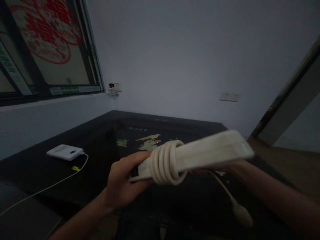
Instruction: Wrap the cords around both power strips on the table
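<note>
A white power strip (pixel 212 150) is held up over the dark table, tilted with its right end higher and nearer to me. Its cord (pixel 163 163) is wound around it in several loops near the left end. My left hand (pixel 125 178) is closed on that left end, thumb and fingers on either side. Behind and below the strip, my right hand (pixel 231 167) is largely hidden; a bit of its fingers shows under the strip's edge, where the cord's tail comes out. From there the plug (pixel 242 215) hangs down, slightly blurred.
On the left of the table (pixel 100 136) lies a white power bank (pixel 67 152) with a white cable (pixel 50 186) running off the near edge. A yellow tag (pixel 75 168) is beside it. Wall sockets (pixel 229 96) and a window (pixel 57 50) with red decorations are beyond.
</note>
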A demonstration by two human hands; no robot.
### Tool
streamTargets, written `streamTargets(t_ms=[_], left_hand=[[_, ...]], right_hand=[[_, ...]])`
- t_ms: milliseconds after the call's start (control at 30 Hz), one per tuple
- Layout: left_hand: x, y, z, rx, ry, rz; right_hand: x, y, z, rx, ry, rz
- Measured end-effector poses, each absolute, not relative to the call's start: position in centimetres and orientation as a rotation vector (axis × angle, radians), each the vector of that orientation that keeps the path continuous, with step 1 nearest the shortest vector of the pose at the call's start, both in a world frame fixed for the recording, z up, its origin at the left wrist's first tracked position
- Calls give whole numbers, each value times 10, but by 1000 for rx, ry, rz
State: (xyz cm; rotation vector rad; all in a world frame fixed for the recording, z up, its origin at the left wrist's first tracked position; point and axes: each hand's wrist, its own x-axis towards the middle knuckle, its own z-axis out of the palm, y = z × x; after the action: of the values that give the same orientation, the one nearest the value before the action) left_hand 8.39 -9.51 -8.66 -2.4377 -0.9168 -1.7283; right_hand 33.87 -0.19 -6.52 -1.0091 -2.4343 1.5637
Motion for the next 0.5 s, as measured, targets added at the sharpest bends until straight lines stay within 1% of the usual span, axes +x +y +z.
streamTargets(t_ms=[133,233,300,400,500], left_hand=[[79,-68,-89,-2242,-1374,-1984],[73,-40,-95,-2248,-1513,-2211],[68,-25,-100,-2281,-1570,-2286],[61,-12,-107,-2285,-1675,-2252],[58,-11,-110,-2323,-1760,-2134]], right_hand=[[338,-23,-68,-1054,-2327,1544],[335,-37,-75,-1173,-2314,1545],[333,-44,-83,-1285,-2301,1585],[331,-53,-97,-1388,-2309,1578],[332,-59,-104,-1409,-2458,1367]])
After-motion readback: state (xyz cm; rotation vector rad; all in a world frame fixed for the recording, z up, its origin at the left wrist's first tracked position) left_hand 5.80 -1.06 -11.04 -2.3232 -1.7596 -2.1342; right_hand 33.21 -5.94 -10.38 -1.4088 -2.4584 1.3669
